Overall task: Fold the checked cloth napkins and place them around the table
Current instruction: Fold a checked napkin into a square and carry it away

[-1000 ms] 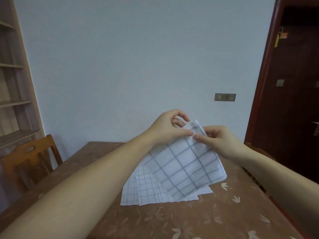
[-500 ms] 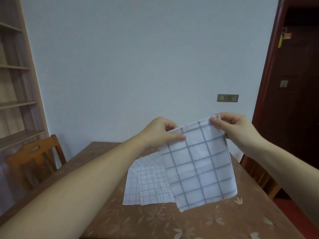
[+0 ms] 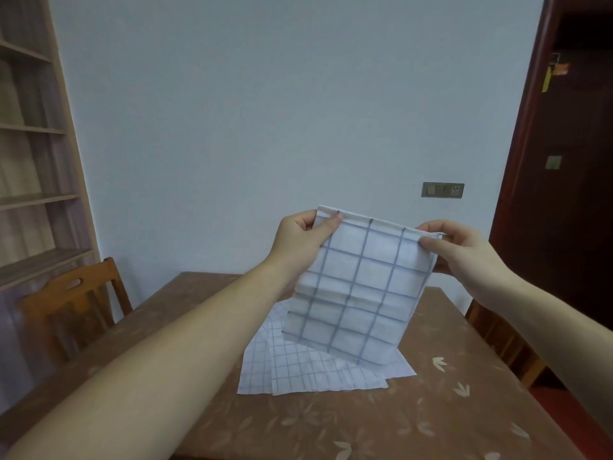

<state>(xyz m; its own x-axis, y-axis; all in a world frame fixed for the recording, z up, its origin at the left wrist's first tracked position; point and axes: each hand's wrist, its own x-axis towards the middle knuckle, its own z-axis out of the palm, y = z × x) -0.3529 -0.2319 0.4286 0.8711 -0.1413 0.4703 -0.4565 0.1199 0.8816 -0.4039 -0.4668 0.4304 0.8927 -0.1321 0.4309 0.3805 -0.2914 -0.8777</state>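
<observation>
Where the napkin hangs: the large-check napkin [image 3: 361, 287] is up in the air over the far middle of the table [image 3: 431, 410], its top edge stretched nearly level between both hands and the rest dropping straight down.
Left hand: the left hand [image 3: 298, 240] pinches the top left corner, thumb [image 3: 331, 224] pressed on the near face, the other fingers curled behind the cloth.
Right hand: the right hand [image 3: 464, 254] pinches the top right corner the same way, thumb in front and fingers behind.
Napkin's look: white with wide grey-blue checks; soft horizontal creases cross its lower half.
Lower edge: it hangs in front of the pile on the table; whether it touches the pile cannot be told.
Pile: more napkins [image 3: 298, 370], white with finer checks, lie flat and overlapping on the table, partly hidden behind the held one.
Table top: brown with pale leaf shapes.
Chairs: a wooden chair [image 3: 73, 300] stands at the left side; another chair [image 3: 504, 340] shows partly at the right edge.
Shelves: a light wooden shelf unit [image 3: 30, 161] stands against the left wall.
Wall: a switch and socket plate [image 3: 442, 190] sits on the pale wall, above the right hand.
Door: a dark door [image 3: 570, 194] fills the right, with a yellow tag [image 3: 547, 78] near its top.
</observation>
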